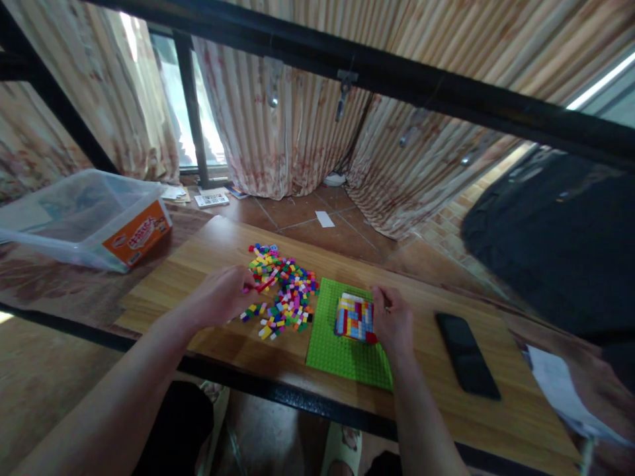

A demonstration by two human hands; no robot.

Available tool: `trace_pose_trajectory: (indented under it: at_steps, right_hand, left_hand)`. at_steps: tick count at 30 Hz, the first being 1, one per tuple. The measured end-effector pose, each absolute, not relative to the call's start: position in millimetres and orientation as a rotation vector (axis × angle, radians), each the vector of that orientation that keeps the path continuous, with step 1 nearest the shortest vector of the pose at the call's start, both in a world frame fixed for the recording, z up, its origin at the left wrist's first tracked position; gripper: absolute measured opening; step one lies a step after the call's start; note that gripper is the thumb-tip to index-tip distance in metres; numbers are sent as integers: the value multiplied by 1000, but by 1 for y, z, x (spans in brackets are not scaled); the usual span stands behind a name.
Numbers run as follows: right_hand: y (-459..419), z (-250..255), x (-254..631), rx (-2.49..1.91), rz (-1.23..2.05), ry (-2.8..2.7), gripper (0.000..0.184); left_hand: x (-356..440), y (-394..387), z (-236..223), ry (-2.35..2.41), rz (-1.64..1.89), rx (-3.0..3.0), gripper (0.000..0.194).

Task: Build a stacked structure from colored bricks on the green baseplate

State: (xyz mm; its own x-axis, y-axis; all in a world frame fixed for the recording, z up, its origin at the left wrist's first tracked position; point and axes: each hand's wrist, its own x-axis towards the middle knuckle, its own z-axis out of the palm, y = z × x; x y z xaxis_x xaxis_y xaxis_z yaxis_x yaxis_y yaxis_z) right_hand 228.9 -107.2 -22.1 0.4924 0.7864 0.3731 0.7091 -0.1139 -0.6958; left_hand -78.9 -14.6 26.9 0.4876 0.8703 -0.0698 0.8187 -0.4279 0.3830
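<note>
A green baseplate (337, 347) lies on the wooden table (208, 254) with a small block of stacked coloured bricks (354, 317) built on it. My right hand (394, 320) rests against the block's right side, fingers curled on it. To the left lies a loose pile of small coloured bricks (285, 291). My left hand (223, 295) hovers at the pile's left edge, its fingers pinched on a thin red piece (264, 285).
A black phone (466, 355) lies flat right of the baseplate. A clear plastic bin (84, 218) with an orange label stands at the far left. White paper (560, 387) sits at the right edge. Curtains and a black bar hang behind the table.
</note>
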Motion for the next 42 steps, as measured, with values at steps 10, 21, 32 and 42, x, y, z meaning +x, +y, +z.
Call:
trace_pose_trajectory:
  at_steps: [10, 21, 32, 42]
  right_hand:
    - [-137, 9, 201, -1249, 587, -1552, 28]
    - [-164, 2, 220, -1366, 742, -1499, 17]
    - [-152, -16, 263, -1703, 421, -1375, 25]
    - [-143, -34, 258, -1658, 635, -1204, 20]
  left_hand:
    - [0, -52, 33, 697, 136, 1588, 17]
    - [42, -69, 23, 612, 253, 997, 18]
    - [48, -56, 4, 903, 344, 1395, 24]
    - [49, -54, -6, 890, 333, 1785, 30]
